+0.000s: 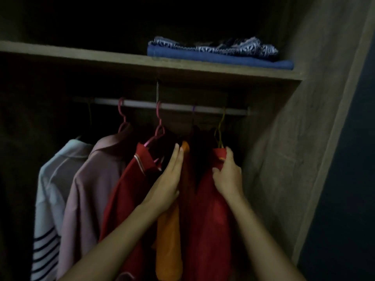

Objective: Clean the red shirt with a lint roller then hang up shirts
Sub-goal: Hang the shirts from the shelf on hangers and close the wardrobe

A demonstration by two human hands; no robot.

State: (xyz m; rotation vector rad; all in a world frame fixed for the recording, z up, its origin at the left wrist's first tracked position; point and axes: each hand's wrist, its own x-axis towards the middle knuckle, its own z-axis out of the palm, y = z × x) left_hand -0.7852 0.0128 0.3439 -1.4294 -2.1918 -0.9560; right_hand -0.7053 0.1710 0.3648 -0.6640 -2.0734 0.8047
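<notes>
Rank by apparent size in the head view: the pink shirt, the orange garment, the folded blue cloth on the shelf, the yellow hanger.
1. pink shirt, largest, though it hangs nearer the camera's left edge and is cropped.
2. orange garment and folded blue cloth look alike in area; no ranking between them.
3. yellow hanger, smallest.

A single head-worn wide-angle camera looks straight into an open, dim wardrobe from close range, angled slightly upward so the underside edge of the shelf [142, 63] crosses the upper frame and the hanging rail [142, 103] runs just below it. The wardrobe's right side wall [294, 118] slants steeply through the right of the frame, bowed by the lens. Both forearms enter from the bottom edge, placing the viewpoint at arm's length from the hanging shirts [205, 209]. No second view covers the scene
</notes>
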